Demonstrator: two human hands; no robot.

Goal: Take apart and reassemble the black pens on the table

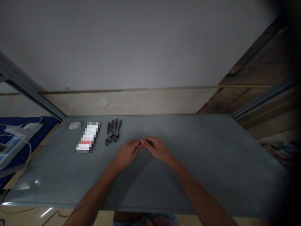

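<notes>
My left hand (128, 153) and my right hand (157, 147) meet fingertip to fingertip just above the grey table (211, 157). Both are closed in a pinch, and whatever lies between the fingertips is too small or hidden to name. To the left of my left hand, several dark pens (113, 130) lie side by side, standing roughly away from me. Further left is a blurred-out white and red rectangular item (88, 137) with a dark edge. A small pale object (74, 125) lies beside it near the back left corner.
A white power strip (21, 141) with cables sits on a blue surface beyond the table's left edge. Grey metal posts (50, 105) rise at the back corners. A wall runs behind, with wooden boards (249, 100) at the right.
</notes>
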